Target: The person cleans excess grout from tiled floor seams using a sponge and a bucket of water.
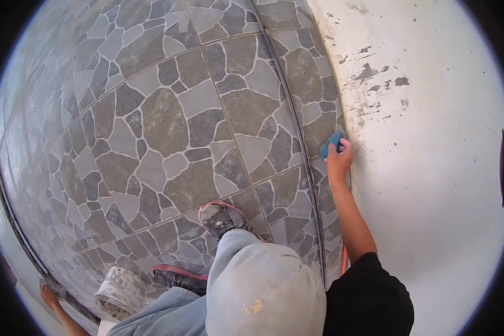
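My right hand [339,159] is closed around a blue sponge [331,145]. The sponge sits low by the seam where the stone-patterned floor [162,120] meets the white wall [431,168]. At the far lower left edge, my left hand [49,297] has its fingers bent around or against a small grey piece [57,289]; the lens edge distorts it and I cannot make out its kind. Nearest to that hand stands a white bucket [120,287] crusted with grey matter. My bent knee [263,285] in pale, stained trousers fills the bottom middle.
A long dark ridged hose or cable [293,106] runs along the floor beside the wall. Part of a thin orange-red item [344,260] shows under my right arm. My dirty shoes [224,217] rest on the floor. Paint is scraped off the wall in patches [367,73].
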{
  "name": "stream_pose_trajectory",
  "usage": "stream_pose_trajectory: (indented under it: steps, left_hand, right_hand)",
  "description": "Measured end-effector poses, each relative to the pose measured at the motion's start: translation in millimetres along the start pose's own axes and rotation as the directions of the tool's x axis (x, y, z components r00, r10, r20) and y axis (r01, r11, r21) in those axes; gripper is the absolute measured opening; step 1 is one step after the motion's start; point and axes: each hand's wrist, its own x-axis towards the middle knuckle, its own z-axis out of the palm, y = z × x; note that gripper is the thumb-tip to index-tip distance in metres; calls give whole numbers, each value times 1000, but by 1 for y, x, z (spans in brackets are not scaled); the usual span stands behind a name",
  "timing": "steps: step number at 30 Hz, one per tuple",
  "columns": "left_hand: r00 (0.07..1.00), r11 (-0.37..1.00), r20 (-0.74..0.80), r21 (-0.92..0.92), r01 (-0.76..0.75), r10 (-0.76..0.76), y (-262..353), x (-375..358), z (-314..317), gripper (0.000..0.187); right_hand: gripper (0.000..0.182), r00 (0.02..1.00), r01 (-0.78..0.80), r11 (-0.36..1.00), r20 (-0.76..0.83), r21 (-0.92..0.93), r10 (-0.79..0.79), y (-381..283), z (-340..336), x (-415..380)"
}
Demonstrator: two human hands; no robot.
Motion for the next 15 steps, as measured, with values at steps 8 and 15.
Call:
stream_pose_trajectory:
  steps: [8, 15]
  left_hand:
    - [995, 996, -80, -53, -71, 67, 0, 9, -3, 44]
    - [998, 995, -53, -93, 30, -35, -70, -45, -1, 44]
  right_hand:
    - [47, 901, 290, 796, 130, 531, -415, -340, 236, 188]
    - [44, 231, 972, 233, -67, -26, -971, -345, 219, 99]
